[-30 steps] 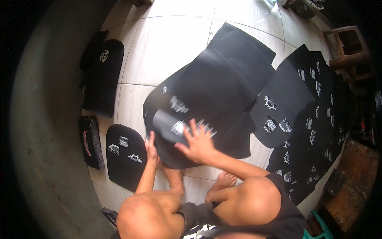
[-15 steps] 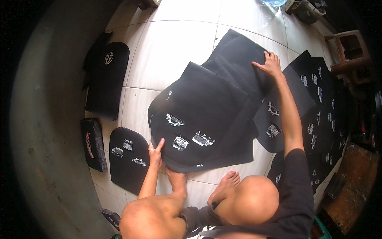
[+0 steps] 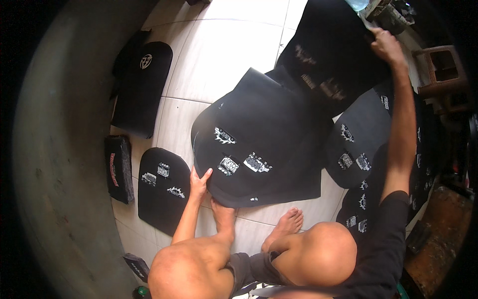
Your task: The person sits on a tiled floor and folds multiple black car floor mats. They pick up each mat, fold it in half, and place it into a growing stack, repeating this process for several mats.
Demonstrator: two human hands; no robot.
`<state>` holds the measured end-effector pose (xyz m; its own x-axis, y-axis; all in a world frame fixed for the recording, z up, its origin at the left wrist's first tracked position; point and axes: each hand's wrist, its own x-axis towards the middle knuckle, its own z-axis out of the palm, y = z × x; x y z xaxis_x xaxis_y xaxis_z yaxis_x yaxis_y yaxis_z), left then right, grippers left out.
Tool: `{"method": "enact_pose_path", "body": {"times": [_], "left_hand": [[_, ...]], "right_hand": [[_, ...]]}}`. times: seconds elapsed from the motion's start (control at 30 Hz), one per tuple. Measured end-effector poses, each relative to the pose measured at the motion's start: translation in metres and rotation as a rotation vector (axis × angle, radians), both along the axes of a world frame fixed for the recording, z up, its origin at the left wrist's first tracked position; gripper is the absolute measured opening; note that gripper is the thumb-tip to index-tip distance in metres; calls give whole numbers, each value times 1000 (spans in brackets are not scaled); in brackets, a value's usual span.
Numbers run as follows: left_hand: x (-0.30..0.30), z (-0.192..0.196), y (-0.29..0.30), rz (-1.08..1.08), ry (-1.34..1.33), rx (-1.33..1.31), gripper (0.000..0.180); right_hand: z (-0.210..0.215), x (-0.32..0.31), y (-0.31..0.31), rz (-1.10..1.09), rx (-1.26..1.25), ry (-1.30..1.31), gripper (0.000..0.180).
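Note:
A pile of black, flexible sheets (image 3: 284,129) with rounded ends and white truck-like prints lies fanned out on the floor in front of me. My left hand (image 3: 199,184) grips the near left edge of this pile, thumb apart from the fingers, which are partly hidden. Far to the right, my right hand (image 3: 387,47) is closed on the edge of one black printed sheet (image 3: 333,60), raised and blurred by motion. Its white prints face up. More of these sheets (image 3: 356,139) lie beneath my right forearm.
One rounded black sheet (image 3: 162,199) lies at left, beside a black bundle (image 3: 118,169) and a larger black piece with a round emblem (image 3: 144,94). A wall (image 3: 64,164) bounds the left. At right are a brown plastic stool (image 3: 443,70) and a worn board (image 3: 440,234).
My right hand has moved away and to the right, pulling up a sheet whose prints now show. My left hand stays at the pile's edge. The view has shifted slightly.

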<state>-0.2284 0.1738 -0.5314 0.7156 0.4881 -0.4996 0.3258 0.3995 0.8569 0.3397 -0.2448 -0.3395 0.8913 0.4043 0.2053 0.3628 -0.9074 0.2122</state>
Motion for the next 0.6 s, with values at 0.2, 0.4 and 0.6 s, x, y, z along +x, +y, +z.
{"method": "enact_pose_path", "body": {"times": [0.2, 0.4, 0.6], "left_hand": [[1, -11, -3, 54, 5, 164, 43], [1, -7, -5, 102, 40, 336, 40], [6, -19, -10, 96, 46, 321, 35]], "right_hand": [[198, -169, 88, 178, -172, -82, 31], [218, -270, 150, 448, 164, 207, 30], [210, -258, 135, 565, 557, 510, 32]]}}
